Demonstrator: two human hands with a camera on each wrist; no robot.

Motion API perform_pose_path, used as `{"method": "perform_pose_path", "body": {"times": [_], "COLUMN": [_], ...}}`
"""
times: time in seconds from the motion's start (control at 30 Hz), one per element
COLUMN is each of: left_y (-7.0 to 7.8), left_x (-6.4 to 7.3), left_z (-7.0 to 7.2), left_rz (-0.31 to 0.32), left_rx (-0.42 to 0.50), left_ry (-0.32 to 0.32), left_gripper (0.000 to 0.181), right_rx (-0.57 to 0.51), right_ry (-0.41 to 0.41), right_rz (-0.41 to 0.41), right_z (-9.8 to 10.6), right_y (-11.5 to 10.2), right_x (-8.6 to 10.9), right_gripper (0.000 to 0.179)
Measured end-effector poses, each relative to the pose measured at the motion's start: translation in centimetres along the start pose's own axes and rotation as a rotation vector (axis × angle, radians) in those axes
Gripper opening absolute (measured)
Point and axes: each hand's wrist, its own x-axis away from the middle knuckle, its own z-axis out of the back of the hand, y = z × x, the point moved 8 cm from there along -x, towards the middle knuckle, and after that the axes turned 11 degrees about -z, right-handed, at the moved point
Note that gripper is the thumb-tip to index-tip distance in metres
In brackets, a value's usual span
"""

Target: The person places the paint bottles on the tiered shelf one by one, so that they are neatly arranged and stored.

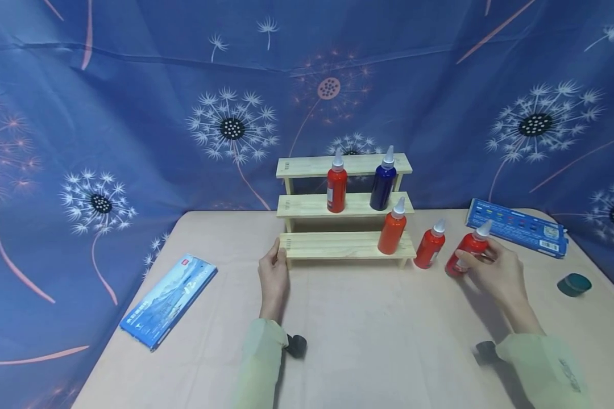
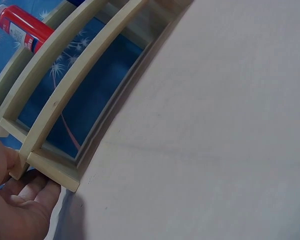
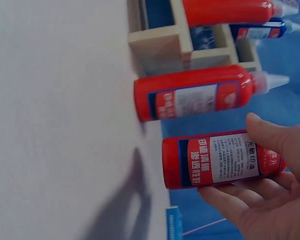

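My right hand (image 1: 498, 272) grips a red ink bottle (image 3: 215, 162) with a pointed pale cap. Thumb and fingers lie on either side of its labelled body. Just left of it, apart, a second red ink bottle (image 1: 430, 248) stands upright on the table beside the wooden three-step rack (image 1: 332, 245). At the rack's lower left end, my left hand (image 1: 274, 278) holds the bottom step, the fingers tucked under its edge in the left wrist view. Another red bottle (image 1: 391, 230) stands on the bottom step, right side. The middle step carries a red bottle (image 1: 336, 186) and a dark blue bottle (image 1: 382, 184).
On the left of the table (image 1: 368, 341) lies a light blue flat box (image 1: 170, 301). A darker blue box (image 1: 517, 227) lies at the back right, with a small dark green object (image 1: 574, 284) in front of it. A blue dandelion-patterned cloth (image 1: 158, 113) hangs behind.
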Motion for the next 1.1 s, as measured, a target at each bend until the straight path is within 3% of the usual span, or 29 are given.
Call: {"method": "perform_pose_path", "body": {"times": [0.27,0.5,0.9,1.1], "left_y": [-0.2,-0.2,0.0,0.1], "left_x": [-0.1,0.0,0.0,0.1], "left_z": [-0.1,-0.1,0.0,0.1], "left_rz": [0.015,0.025,0.008,0.006], "left_rx": [0.007,0.004,0.012,0.008], "left_ry": [0.005,0.009,0.007,0.010], "left_gripper": [0.040,0.040,0.040,0.040], "right_rx": [0.073,0.065,-0.001,-0.017], "right_ry": [0.029,0.020,-0.027,-0.083], "right_rz": [0.078,0.140,0.317,0.339], "right_z": [0.6,0.0,-3.6,-5.8], "right_y": [-1.6,-3.4,-6.9,-8.5], "right_x": [2.3,4.7,7.7,8.7], "right_gripper": [0.080,0.075,0.059,0.057]}}
